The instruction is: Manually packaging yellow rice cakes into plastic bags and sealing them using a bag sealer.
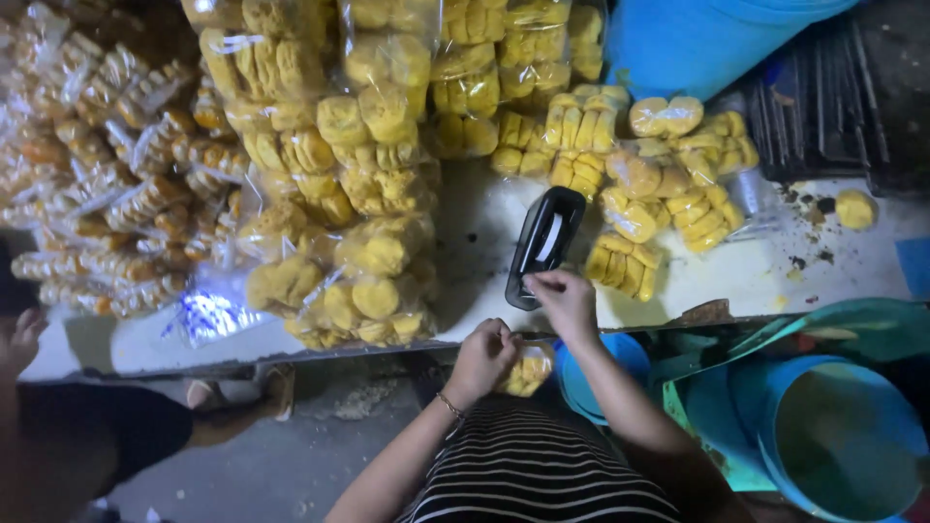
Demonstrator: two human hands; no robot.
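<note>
Both hands meet at the near edge of the white tabletop (145, 344); the left hand (484, 356) is closed, its fingers pinched on the top of a small clear bag of yellow biscuits (528, 371) that hangs just below the tabletop edge, over the person's striped lap; the right hand (565, 298) is also closed, fingertips pinched at the same bag's neck and touching the near end of a black sealing tool (543, 244); that tool lies tilted on the tabletop, its far end pointing away from the person. Beyond the tool and to its right lie several filled bags of yellow biscuits (668, 203); to its left rises a large heap of filled bags (358, 194), with browner packs (107, 184) farther left. One loose yellow biscuit (855, 208) sits well to the tool's right. Below and right of the tool stands a blue bucket (843, 441); a blue drum (697, 39) stands beyond it. Another person's leg (97, 436) shows far left of the tool.
</note>
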